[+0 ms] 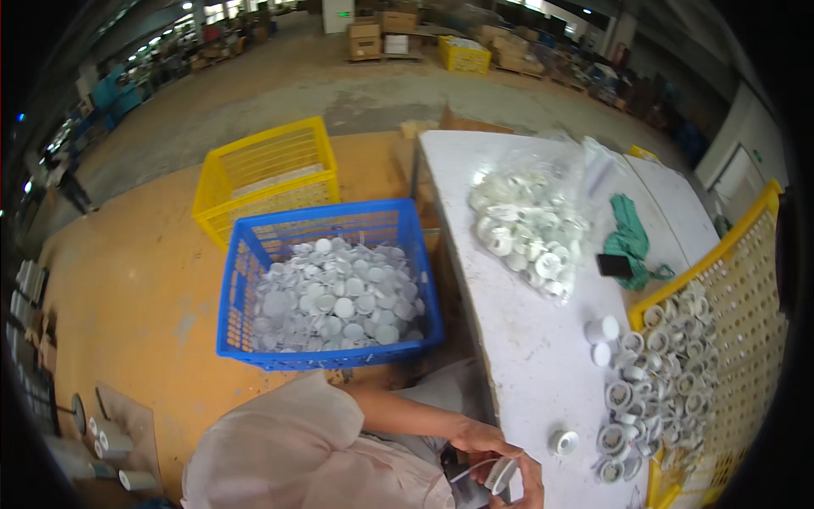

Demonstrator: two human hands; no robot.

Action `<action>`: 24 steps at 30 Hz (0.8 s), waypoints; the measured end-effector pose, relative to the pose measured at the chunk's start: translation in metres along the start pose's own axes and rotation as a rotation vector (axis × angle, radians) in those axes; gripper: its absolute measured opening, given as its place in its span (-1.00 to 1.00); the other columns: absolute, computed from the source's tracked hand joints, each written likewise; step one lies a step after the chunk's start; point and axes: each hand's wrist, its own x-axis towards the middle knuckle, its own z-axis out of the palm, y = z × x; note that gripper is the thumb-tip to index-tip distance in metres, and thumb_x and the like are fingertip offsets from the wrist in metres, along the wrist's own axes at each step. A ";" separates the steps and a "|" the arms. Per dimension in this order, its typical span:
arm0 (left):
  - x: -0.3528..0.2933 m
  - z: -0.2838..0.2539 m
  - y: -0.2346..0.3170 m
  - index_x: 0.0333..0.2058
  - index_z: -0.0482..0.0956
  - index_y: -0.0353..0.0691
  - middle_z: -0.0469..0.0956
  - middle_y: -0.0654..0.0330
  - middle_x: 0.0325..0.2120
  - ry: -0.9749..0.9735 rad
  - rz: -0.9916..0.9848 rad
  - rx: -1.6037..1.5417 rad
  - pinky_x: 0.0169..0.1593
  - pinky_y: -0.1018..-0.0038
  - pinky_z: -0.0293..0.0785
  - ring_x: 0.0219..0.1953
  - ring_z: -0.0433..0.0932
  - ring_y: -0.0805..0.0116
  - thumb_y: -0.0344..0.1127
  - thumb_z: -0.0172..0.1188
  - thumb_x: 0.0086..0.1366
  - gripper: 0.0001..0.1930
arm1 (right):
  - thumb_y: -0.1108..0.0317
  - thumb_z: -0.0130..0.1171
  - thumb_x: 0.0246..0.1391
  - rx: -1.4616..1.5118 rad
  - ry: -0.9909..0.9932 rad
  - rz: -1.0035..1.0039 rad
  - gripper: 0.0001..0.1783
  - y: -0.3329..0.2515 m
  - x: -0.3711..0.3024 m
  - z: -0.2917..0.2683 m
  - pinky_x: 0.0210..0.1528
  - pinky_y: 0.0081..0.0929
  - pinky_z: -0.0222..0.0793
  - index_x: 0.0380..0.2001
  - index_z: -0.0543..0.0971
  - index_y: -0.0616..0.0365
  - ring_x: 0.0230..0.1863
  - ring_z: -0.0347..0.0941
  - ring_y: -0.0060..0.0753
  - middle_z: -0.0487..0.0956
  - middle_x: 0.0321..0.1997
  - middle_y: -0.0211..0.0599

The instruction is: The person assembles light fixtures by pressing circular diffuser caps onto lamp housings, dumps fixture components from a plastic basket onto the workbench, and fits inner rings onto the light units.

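Near the lower edge, my left hand (477, 436) reaches in from the left with its fingers bent around a small white round plastic piece (502, 477). A thin white cord or strip sticks out from that piece toward the left. On the piece's other side is my right hand (532, 483), partly cut off by the picture's edge, its fingers closed against it. A single white ring-shaped part (563, 442) lies on the white table (526, 356), just right of my hands.
A blue basket (331, 363) full of white round parts stands left of the table, before a yellow basket (265, 144). On the table are a clear bag of white parts (530, 225), green cloth (628, 229), a dark flat object (614, 265) and a tipped yellow crate (738, 339) by many ring parts (657, 373).
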 end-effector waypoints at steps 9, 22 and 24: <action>0.013 -0.001 -0.024 -0.28 0.57 -0.32 0.60 0.10 -0.53 -0.056 -0.161 -0.244 -0.53 0.56 0.51 -0.52 0.62 0.34 0.28 -0.10 0.30 -0.35 | 0.42 0.26 -0.24 -0.430 0.152 -0.119 -0.24 0.060 -0.027 -0.003 0.20 -0.26 0.24 0.16 0.37 0.15 0.21 0.30 0.01 0.34 0.23 -0.05; 0.014 0.001 -0.017 -0.19 0.53 -0.35 0.59 0.16 -0.33 0.136 0.139 -0.086 -0.23 0.50 0.51 -0.35 0.59 0.41 -0.13 0.10 0.33 -0.66 | 0.27 0.57 -0.48 -0.293 0.384 0.071 0.12 0.070 -0.029 -0.008 0.29 -0.27 0.13 0.23 0.23 0.32 0.29 0.23 -0.03 0.29 0.27 0.08; 0.020 -0.006 -0.023 -0.12 0.51 -0.37 0.57 0.21 -0.26 0.201 0.168 0.071 -0.12 0.56 0.44 -0.19 0.52 0.50 -0.17 0.13 0.31 -0.66 | 0.31 0.57 -0.46 -0.351 0.488 0.011 0.11 0.071 -0.010 -0.009 0.26 -0.26 0.18 0.24 0.23 0.28 0.27 0.26 0.00 0.30 0.27 0.06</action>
